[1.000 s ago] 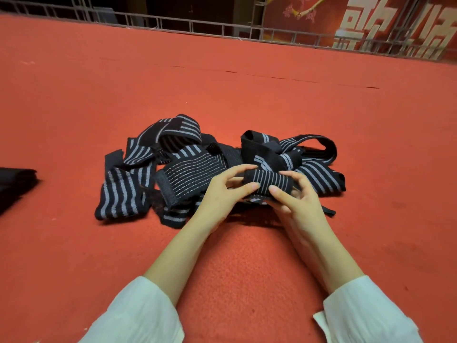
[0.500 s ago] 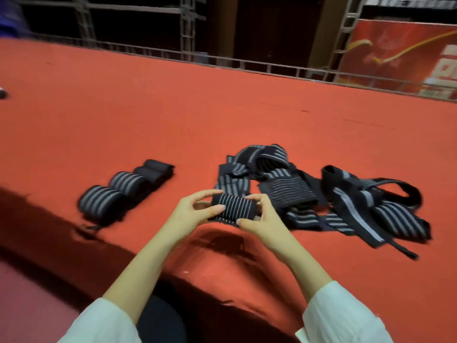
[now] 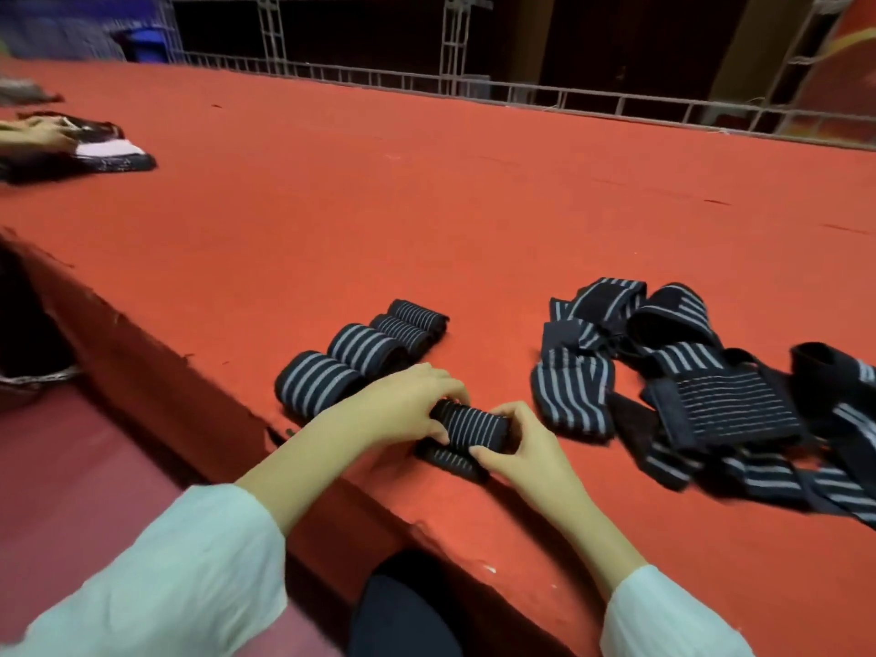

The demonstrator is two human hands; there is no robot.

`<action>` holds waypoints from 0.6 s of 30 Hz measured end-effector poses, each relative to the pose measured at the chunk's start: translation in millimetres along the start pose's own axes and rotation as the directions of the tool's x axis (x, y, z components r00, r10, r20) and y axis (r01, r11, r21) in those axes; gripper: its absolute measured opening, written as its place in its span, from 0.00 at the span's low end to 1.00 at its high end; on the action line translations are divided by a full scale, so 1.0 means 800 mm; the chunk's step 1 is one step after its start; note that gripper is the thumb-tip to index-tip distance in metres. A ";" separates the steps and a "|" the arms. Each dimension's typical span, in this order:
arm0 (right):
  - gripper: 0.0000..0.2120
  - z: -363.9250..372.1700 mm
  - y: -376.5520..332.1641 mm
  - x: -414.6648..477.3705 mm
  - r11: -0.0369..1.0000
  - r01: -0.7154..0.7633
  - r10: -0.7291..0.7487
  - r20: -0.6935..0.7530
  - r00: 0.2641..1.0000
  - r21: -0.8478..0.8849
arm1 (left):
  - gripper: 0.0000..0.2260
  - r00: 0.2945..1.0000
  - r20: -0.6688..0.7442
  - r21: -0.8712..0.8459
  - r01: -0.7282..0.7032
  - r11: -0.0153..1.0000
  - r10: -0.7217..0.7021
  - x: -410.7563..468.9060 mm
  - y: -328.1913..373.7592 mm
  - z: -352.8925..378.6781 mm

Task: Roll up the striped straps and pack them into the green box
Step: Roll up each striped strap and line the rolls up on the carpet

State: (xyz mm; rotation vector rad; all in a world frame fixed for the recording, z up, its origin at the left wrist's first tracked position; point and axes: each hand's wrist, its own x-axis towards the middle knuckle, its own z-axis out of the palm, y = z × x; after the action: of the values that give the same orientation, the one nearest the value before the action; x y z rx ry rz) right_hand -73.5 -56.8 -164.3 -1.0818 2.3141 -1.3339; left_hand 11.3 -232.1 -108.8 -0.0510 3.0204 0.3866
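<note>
Striped strap roll (image 3: 474, 426), pinched by left hand (image 3: 407, 410) and right hand (image 3: 519, 450), on red carpet (image 3: 426, 206); metal railing (image 3: 569, 99) beyond.

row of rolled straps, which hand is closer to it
Left. The left hand sits right beside the row of rolled straps, next to its nearest roll. The right hand is farther away, on the other side of the held roll.
</note>
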 end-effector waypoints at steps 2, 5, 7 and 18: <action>0.16 -0.003 0.004 0.009 1.000 0.001 -0.001 0.008 1.000 -0.003 | 0.22 0.996 0.093 0.082 -0.007 0.997 -0.001 0.024 0.001 -0.012; 0.17 -0.004 0.010 0.029 0.999 -0.002 0.001 -0.019 1.000 -0.036 | 0.24 0.989 0.144 0.326 -0.080 0.942 0.035 0.058 -0.016 -0.015; 0.17 -0.003 0.014 0.047 0.999 -0.012 0.009 -0.063 0.998 -0.052 | 0.23 0.989 0.124 0.355 -0.120 0.927 0.081 0.079 -0.024 -0.027; 0.18 -0.016 0.033 0.153 0.977 -0.024 0.008 -0.077 0.997 -0.213 | 0.22 0.992 -0.017 0.188 -0.123 0.974 0.129 0.176 -0.102 -0.041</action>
State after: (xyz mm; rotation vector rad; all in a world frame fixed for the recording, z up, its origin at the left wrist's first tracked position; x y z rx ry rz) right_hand -177.7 -127.7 -162.5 -1.0875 2.5644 -1.1593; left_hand -128.0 -322.6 -111.7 0.1509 3.0825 0.1107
